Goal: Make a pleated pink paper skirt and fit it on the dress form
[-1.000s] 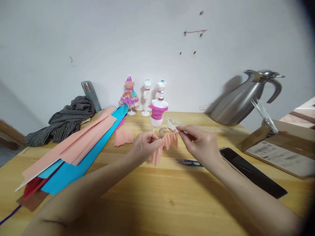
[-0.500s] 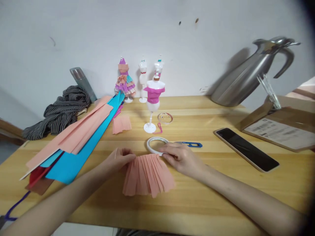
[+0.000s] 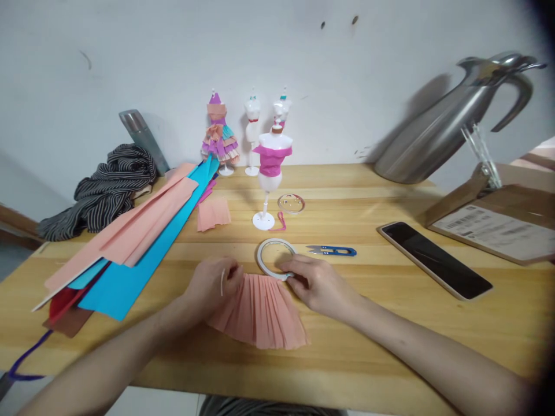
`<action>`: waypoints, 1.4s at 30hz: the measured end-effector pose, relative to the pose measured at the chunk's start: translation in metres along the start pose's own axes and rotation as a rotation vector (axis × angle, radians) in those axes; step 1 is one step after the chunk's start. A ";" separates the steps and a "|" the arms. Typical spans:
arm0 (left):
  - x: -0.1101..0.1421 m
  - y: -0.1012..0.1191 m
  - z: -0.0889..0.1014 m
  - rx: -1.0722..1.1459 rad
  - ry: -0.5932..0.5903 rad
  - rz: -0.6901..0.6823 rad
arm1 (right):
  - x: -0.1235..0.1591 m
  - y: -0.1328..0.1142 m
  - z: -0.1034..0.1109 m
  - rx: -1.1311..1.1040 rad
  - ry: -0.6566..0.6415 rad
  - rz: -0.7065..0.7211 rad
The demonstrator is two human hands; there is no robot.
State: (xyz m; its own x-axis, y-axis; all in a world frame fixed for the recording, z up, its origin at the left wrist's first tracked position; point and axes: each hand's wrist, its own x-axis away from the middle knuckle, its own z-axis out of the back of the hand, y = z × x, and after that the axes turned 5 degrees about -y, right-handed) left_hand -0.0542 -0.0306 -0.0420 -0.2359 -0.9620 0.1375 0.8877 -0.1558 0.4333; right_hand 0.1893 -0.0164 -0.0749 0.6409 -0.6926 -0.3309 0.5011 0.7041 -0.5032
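Your counter (image 3: 347, 358) carries work that looks to be at the taping step: setting tape along the gathered edge of a pleated paper piece. Both your forearms come in from the near side, the left forearm (image 3: 125, 346) slanting far and right, the right forearm (image 3: 416, 341) slanting far and left, so they meet in a V over the work.

Your pleated paper (image 3: 269, 315) lies near the middle of the near side, gathered edge far, pleats fanning towards you. At that edge's left end your left grip (image 3: 211, 289) sits knuckles up, fingers curled in; you may be pinching the paper or only pressing it, I cannot tell which. At its right end your right grip (image 3: 321, 287) is palm down, thumb and forefinger pinching the near right side of the tape roll (image 3: 260, 259), just beside the paper's corner.

The next move calls for a steady left hold, so the pleats don't slip, while your right guides the tape. Your snips (image 3: 333, 250) lie just far of your right knuckles.
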 end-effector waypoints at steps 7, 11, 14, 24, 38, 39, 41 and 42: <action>0.002 0.000 -0.011 -0.241 0.034 -0.147 | 0.001 -0.007 -0.005 0.031 0.013 -0.058; 0.005 -0.001 -0.015 -0.301 0.083 -0.159 | 0.001 -0.007 -0.008 0.045 0.016 -0.074; 0.008 -0.002 -0.017 -0.323 0.160 -0.233 | 0.000 -0.008 -0.009 0.044 0.008 -0.077; 0.011 -0.012 -0.022 -0.308 0.419 -0.405 | 0.001 -0.004 -0.009 -0.012 0.048 0.056; 0.000 -0.019 -0.021 -0.109 0.244 -0.116 | -0.003 0.012 -0.004 0.152 0.053 0.211; -0.002 -0.020 -0.018 -0.080 0.241 -0.054 | -0.003 0.013 -0.005 0.137 0.063 0.210; -0.008 -0.022 -0.007 -0.083 0.245 0.043 | -0.002 0.014 -0.007 0.113 0.103 0.213; -0.013 -0.024 0.000 -0.127 0.257 0.056 | -0.002 0.014 -0.007 0.107 0.133 0.215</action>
State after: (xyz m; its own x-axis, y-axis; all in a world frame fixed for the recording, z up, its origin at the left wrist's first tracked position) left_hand -0.0722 -0.0144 -0.0543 -0.0914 -0.9926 -0.0795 0.9426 -0.1120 0.3146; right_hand 0.1912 -0.0063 -0.0872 0.6606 -0.5350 -0.5267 0.4247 0.8448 -0.3254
